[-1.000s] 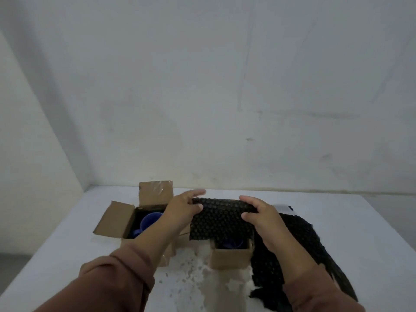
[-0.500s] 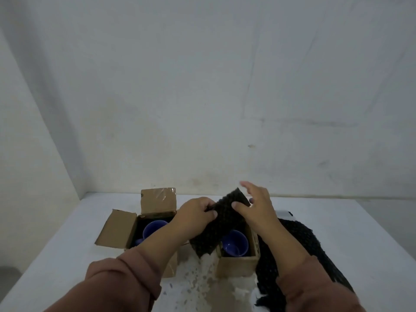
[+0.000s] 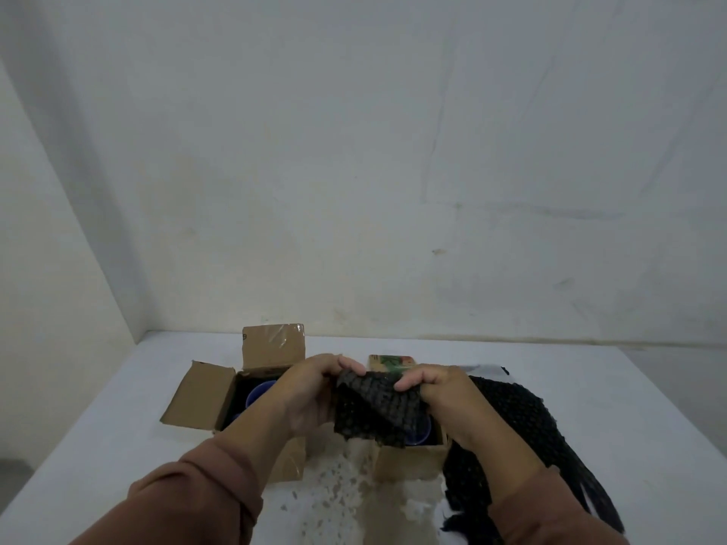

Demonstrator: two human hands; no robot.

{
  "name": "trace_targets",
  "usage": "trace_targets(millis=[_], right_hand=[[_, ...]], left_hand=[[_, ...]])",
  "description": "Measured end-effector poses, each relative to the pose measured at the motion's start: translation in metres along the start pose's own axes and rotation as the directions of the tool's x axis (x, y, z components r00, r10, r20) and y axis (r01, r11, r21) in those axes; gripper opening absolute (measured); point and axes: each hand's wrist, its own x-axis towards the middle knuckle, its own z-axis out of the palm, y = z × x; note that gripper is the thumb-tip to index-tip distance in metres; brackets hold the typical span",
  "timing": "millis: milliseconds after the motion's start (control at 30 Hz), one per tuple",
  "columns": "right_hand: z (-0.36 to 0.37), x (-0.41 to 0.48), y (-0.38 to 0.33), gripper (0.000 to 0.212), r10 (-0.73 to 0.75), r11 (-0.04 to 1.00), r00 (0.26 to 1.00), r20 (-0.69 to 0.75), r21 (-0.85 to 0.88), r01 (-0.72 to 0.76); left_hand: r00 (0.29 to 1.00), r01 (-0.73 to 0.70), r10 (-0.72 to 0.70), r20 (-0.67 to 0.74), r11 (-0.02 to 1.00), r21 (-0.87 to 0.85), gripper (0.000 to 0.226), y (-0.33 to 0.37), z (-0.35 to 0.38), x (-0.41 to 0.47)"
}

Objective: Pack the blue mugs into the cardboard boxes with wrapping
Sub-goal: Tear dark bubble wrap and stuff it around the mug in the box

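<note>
Two open cardboard boxes stand on the white table. The left box (image 3: 204, 399) holds a blue mug (image 3: 259, 391), partly hidden by my left forearm. The right box (image 3: 409, 464) holds another blue mug (image 3: 421, 434), of which only a rim sliver shows. Over that box I hold a folded piece of black bubble wrap (image 3: 373, 411). My left hand (image 3: 314, 391) grips its left top edge and my right hand (image 3: 436, 391) pinches its right top corner.
A pile of black bubble wrap (image 3: 527, 418) lies right of the right box and trails toward the near edge. The table (image 3: 609, 407) has a worn brown patch in front of the boxes. A white wall rises behind.
The wrap was spread flat over the right box, then lifted and bunched. Now both hands hold it folded lower, draped over the box and covering most of the mug.
</note>
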Motion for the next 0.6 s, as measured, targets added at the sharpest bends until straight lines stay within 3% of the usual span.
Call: trace_targets(millis=[67,167,233,300,367,433,533,600], right_hand=[[0.000,0.000,-0.002,0.053,-0.033,0.990,0.999,0.011,-0.137,0.034],[0.000,0.003,-0.006,0.041,0.011,0.999,1.000,-0.026,0.053,-0.010],[0.003,0.006,-0.001,0.019,0.060,0.986,0.998,-0.002,0.157,-0.059],[0.006,0.010,0.008,0.041,0.132,0.982,0.991,0.034,0.133,-0.136],[0.008,0.011,0.011,0.045,0.173,0.985,0.985,0.002,-0.009,-0.173],[0.007,0.012,0.007,0.039,0.122,0.952,0.989,-0.083,-0.273,-0.140],[0.007,0.013,0.003,0.034,-0.109,0.733,0.989,-0.096,-0.680,0.014],[0.006,0.010,0.002,0.033,-0.276,0.581,0.961,0.029,-0.791,0.191]], left_hand=[[0.998,0.027,-0.029,0.057,0.999,0.028,0.038,0.000,-0.002,-0.001],[0.999,-0.041,0.039,0.017,0.991,0.124,0.015,-0.005,0.001,0.007],[0.991,-0.094,0.106,-0.082,0.986,0.139,0.022,-0.009,0.005,0.014],[0.978,-0.127,0.147,-0.151,0.983,0.135,0.026,-0.013,0.010,0.019],[0.975,-0.111,0.146,-0.167,0.973,0.204,0.034,-0.017,0.014,0.021],[0.982,-0.065,0.119,-0.146,0.943,0.327,0.023,-0.019,0.019,0.020],[0.985,-0.039,0.112,-0.132,0.887,0.460,0.003,-0.017,0.026,0.019],[0.981,-0.034,0.108,-0.160,0.913,0.407,0.006,-0.018,0.030,0.021]])
